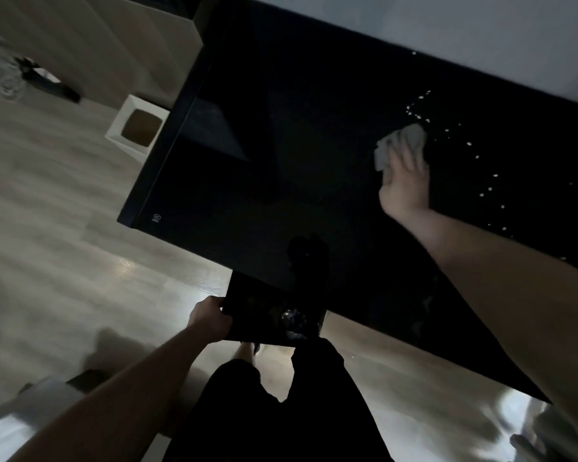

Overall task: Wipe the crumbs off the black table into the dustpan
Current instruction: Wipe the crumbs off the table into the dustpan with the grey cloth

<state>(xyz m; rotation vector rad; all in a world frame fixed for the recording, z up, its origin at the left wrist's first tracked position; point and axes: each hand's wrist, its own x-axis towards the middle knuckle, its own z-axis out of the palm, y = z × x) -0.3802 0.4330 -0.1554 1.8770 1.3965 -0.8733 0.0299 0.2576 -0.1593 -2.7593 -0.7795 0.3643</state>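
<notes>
A glossy black table (281,145) fills the middle of the view. Several pale crumbs (481,176) lie scattered along its far right part. My right hand (406,185) presses a crumpled grey cloth (401,143) flat on the tabletop, just left of the crumbs. My left hand (209,320) grips the left side of a black dustpan (264,311), held below the table's near edge. Something small and shiny lies in the dustpan; what it is I cannot tell.
A white square bin (137,126) stands on the pale wood floor (64,245) off the table's left edge. A light wall (481,35) runs behind the table. My legs in dark trousers (281,411) stand close to the near edge. Dim objects lie on the floor at lower left.
</notes>
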